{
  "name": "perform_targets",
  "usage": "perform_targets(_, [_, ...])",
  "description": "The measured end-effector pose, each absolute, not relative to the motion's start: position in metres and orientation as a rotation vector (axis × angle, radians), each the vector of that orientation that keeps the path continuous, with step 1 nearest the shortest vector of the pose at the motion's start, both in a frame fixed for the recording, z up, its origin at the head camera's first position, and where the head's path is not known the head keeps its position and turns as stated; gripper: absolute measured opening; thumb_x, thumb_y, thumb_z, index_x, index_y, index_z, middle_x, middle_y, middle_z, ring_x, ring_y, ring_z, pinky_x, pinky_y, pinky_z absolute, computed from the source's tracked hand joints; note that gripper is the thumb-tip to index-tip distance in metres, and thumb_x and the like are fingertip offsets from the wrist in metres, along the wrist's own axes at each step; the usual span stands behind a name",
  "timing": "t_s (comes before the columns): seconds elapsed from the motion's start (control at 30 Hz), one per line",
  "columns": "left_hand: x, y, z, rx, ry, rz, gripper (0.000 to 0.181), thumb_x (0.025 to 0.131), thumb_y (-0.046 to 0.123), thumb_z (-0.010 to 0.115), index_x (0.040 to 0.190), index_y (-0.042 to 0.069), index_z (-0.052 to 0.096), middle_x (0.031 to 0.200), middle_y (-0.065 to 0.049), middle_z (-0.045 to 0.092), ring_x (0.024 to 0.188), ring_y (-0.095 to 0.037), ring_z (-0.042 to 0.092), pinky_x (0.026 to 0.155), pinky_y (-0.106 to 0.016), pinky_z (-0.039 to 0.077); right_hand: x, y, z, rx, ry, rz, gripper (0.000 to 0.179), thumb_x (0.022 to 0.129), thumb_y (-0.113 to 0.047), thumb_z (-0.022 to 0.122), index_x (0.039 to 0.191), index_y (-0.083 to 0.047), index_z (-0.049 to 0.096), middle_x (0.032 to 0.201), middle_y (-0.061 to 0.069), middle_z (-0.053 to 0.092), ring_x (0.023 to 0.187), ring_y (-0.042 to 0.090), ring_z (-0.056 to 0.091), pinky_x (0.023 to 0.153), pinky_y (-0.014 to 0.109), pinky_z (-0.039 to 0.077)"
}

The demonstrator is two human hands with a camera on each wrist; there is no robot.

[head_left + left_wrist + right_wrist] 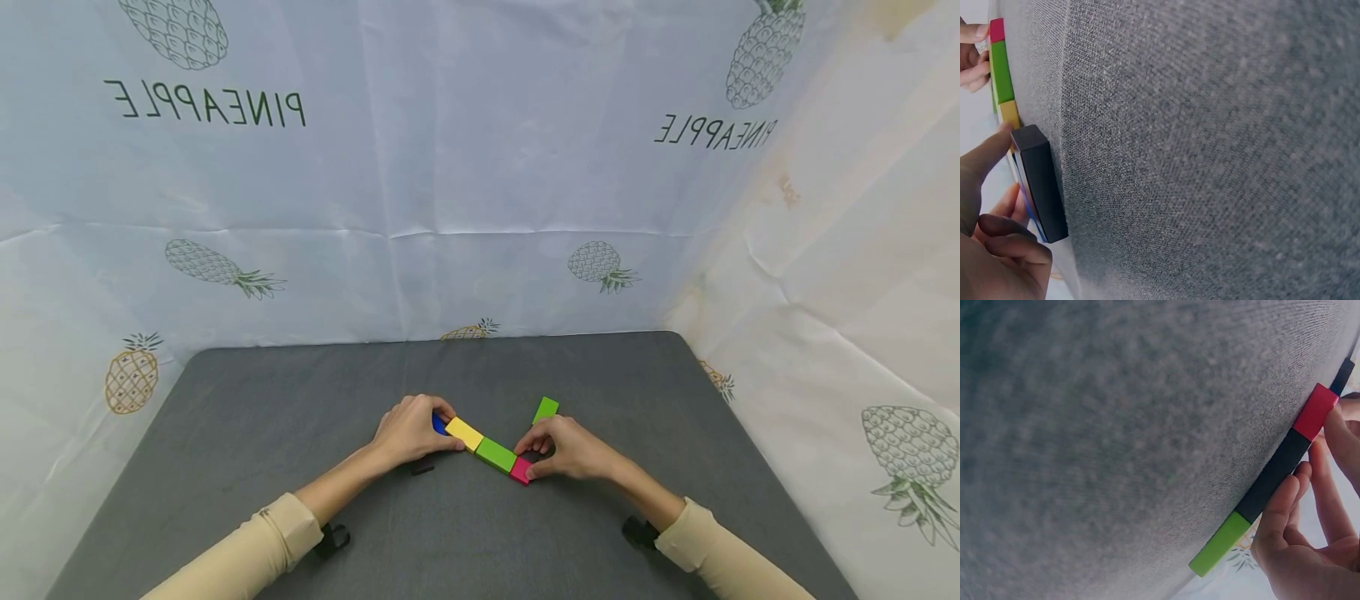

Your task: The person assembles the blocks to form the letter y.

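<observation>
Head: left hand (412, 429) curled, clamped round blue block (438, 425); yellow block (464, 433), long green block (496, 455), pink block (521, 472) follow in line on grey table (300, 400). Right hand (570, 450) bent inward, thumb and finger pinching pink block. Left wrist: black block (1045, 187) just beside blue block; table fabric woven. Right wrist: dark bar (1274, 475) between pink block and second green block (1220, 544); smooth, rectangular.

I am using two hands, left hand (411, 429) and right hand (573, 448), over one grey table (450, 542). I am counting seven blocks: one blue block (438, 425), one yellow block (464, 433), one pink block (520, 472), two green blocks, near green block (496, 455) and far green block (546, 407), and two black blocks, left black block (1044, 184) and right black block (1272, 476).
</observation>
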State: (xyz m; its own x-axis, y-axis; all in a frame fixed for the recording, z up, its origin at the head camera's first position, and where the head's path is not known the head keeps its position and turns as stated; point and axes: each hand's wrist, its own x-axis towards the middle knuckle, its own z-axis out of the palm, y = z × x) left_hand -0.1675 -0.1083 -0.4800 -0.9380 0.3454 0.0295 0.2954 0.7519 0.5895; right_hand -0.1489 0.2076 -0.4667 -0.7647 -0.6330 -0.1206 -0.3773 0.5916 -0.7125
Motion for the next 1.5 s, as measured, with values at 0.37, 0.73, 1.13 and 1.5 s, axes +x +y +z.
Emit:
perform_targets(0.37, [-0.166,-0.107,-0.481,0.566,2.881,0.939,0.043,0.075,0.041,0.100,0.103,0.013,0.082,0.099,0.002,0.080,0.077,-0.004,0.061,0.062,-0.021,0.049,-0.148,0.208,-0.466,-0.804,2.457,-0.978,0.028,0.089,-0.013,0.090,0.115,-0.011,0.083,0.112,0.001,0.076,0.096,0.006,0.063,0.087,0.024,0.055])
perform_targets(0.73, [-0.165,-0.106,-0.479,0.590,2.880,0.947,0.043,0.075,0.041,0.100,0.103,0.013,0.083,0.099,0.001,0.080,0.077,-0.003,0.061,0.062,-0.021,0.049,-0.147,0.210,-0.468,-0.800,2.455,-0.986,0.028,0.089,-0.013,0.090,0.116,-0.010,0.083,0.113,0.002,0.076,0.096,0.009,0.064,0.087,0.024,0.056])
perform_targets(1.13, [-0.166,-0.107,-0.479,0.600,2.865,0.946,0.044,0.076,0.040,0.099,0.105,0.012,0.083,0.101,0.000,0.081,0.080,-0.004,0.063,0.067,-0.022,0.052,-0.147,0.209,-0.467,-0.797,2.460,-0.983,0.028,0.088,-0.012,0.090,0.115,-0.010,0.083,0.111,0.002,0.077,0.095,0.007,0.064,0.087,0.024,0.055])
perform_targets(1.5, [-0.167,-0.123,-0.477,0.726,2.870,0.982,0.055,0.080,0.038,0.097,0.121,0.007,0.079,0.117,-0.009,0.080,0.107,-0.025,0.075,0.090,-0.042,0.062,-0.147,0.208,-0.465,-0.824,2.471,-0.973,0.028,0.088,-0.012,0.090,0.116,-0.009,0.083,0.112,0.002,0.077,0.096,0.007,0.064,0.087,0.024,0.055])
